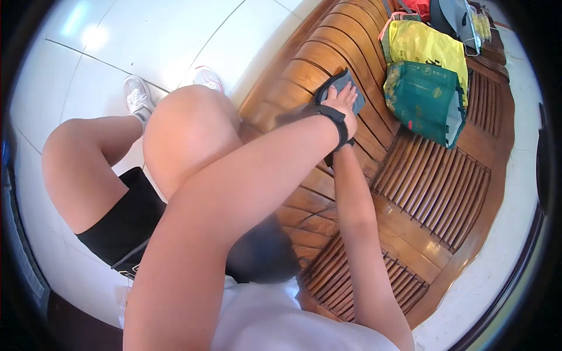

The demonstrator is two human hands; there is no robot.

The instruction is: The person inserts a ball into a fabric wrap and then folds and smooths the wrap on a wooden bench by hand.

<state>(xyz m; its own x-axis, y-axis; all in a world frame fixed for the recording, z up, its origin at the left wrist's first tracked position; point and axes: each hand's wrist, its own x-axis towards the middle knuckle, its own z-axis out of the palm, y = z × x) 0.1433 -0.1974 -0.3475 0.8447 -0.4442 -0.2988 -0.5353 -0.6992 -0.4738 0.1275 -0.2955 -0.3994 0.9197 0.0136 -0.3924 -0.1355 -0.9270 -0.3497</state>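
Note:
My left hand [342, 106] lies palm down on a folded grey-blue cloth [358, 100], its fingers stretched out and slightly apart. Beneath them, the cloth rests on the curved slats of a brown wooden bench [298, 76]. A black band [335, 120] circles my left wrist. My right forearm reaches up the bench to the same spot, where its wrist passes behind my left wrist. The fingers of my right hand are hidden there.
A green bag [424, 99] and a yellow bag [424, 44] lie on the bench beyond my hands, with a dark grey item [453, 23] and red material behind them. White floor tiles [175, 35] show at the upper left. My bare knees are beside the bench edge.

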